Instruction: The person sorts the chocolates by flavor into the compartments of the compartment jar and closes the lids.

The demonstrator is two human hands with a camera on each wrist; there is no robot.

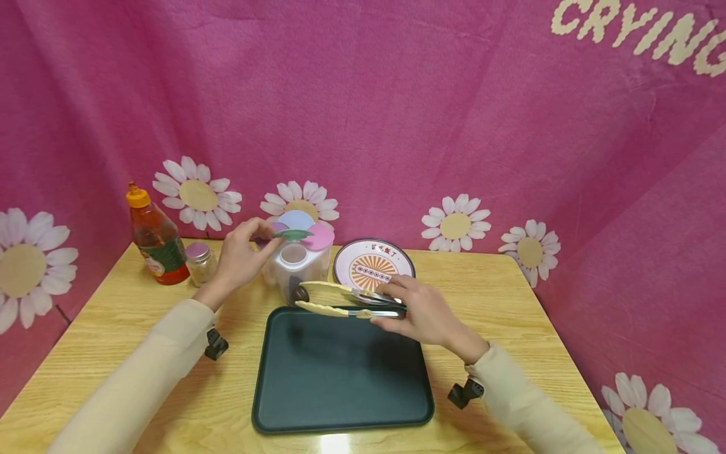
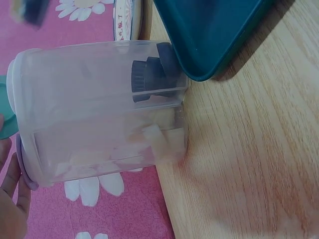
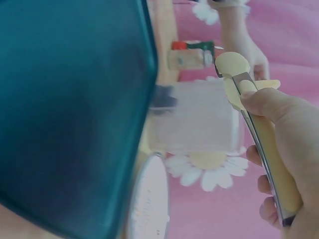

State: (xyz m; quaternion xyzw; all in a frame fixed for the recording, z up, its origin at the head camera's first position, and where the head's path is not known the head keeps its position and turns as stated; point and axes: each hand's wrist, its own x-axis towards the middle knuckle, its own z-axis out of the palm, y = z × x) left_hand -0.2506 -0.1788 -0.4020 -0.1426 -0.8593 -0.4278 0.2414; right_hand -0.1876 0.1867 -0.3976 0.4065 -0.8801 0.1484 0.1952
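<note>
My left hand [image 1: 241, 255] pinches the raised green lid [image 1: 293, 234] of a clear plastic container [image 1: 306, 268] with several coloured lids. Beneath that lid a round opening shows in the container's white top. Black ridged pieces [image 2: 149, 74] lie at the bottom of one compartment, and pale pieces [image 2: 162, 139] in another. My right hand [image 1: 422, 309] grips metal tongs [image 1: 371, 313] with cream-coloured tips, thumb along one arm. At the tips, in front of the container, is a dark round piece [image 1: 300, 293]; I cannot tell whether the tips hold it.
A dark green tray [image 1: 343, 372] lies in front of the container on the wooden table [image 1: 499, 378]. Behind the tongs a round patterned plate [image 1: 371, 258] leans at the back. To the left stand a red sauce bottle [image 1: 155, 236] and a small lidded jar [image 1: 200, 265]. Pink cloth [image 1: 363, 113] hangs behind.
</note>
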